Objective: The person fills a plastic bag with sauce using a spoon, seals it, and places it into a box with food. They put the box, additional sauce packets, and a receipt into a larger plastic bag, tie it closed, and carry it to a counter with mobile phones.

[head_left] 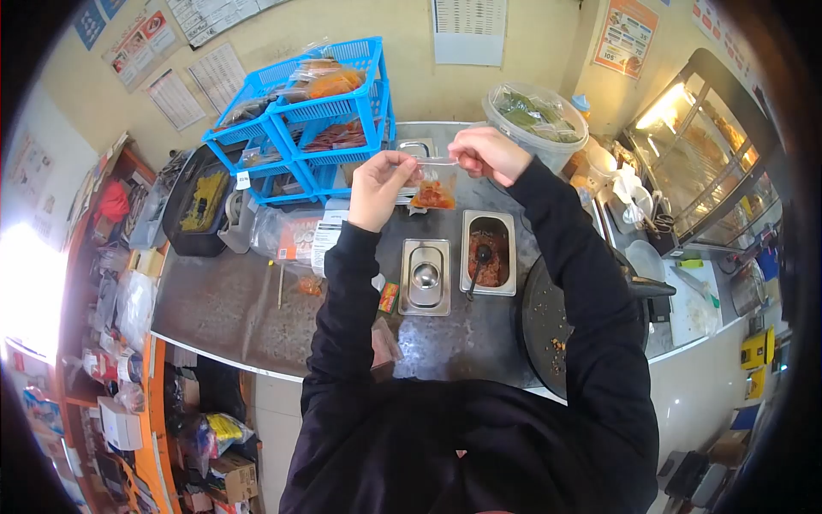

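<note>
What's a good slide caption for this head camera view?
Both hands, left hand and right hand, pinch a small filled plastic bag above steel containers.

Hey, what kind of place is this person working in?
Probably a small takeaway or food stall's prep counter. A lit glass food display case stands at the right, steel pans of sauce sit in the metal counter, and both hands hold a small clear bag of orange food.
</note>
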The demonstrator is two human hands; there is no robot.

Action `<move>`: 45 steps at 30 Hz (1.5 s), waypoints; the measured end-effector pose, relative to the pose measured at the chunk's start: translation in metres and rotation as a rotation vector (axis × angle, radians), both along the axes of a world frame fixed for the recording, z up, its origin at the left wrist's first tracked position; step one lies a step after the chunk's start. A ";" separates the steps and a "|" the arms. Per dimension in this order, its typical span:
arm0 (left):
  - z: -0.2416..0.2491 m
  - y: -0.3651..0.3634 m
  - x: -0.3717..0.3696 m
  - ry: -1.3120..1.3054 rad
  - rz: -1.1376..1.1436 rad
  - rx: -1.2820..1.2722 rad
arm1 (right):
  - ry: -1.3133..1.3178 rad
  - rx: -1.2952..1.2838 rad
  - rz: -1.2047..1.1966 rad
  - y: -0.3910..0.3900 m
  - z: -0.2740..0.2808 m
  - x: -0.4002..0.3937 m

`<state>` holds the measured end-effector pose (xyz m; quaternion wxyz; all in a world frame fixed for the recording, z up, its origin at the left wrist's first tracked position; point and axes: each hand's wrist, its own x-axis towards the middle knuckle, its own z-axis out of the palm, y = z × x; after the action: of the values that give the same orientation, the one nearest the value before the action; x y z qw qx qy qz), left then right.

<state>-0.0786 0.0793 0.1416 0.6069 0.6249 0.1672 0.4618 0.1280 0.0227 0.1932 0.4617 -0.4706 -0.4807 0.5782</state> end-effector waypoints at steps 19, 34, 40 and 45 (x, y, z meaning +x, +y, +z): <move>0.013 -0.049 -0.019 -0.190 0.062 -0.049 | -0.027 0.272 -0.121 -0.062 -0.007 -0.036; -0.045 -0.147 -0.063 -0.042 0.257 -0.125 | -0.343 0.277 -0.051 -0.129 -0.060 -0.090; -0.082 -0.194 -0.105 0.191 0.223 -0.215 | -0.502 0.376 -0.012 -0.160 -0.094 -0.129; -0.109 -0.199 -0.130 0.235 0.202 -0.141 | -0.467 0.335 0.064 -0.165 -0.116 -0.159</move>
<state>-0.2088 -0.1193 0.0325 0.5759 0.6104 0.3311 0.4314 -0.0314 -0.1424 0.0777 0.3912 -0.4929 -0.6774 0.3810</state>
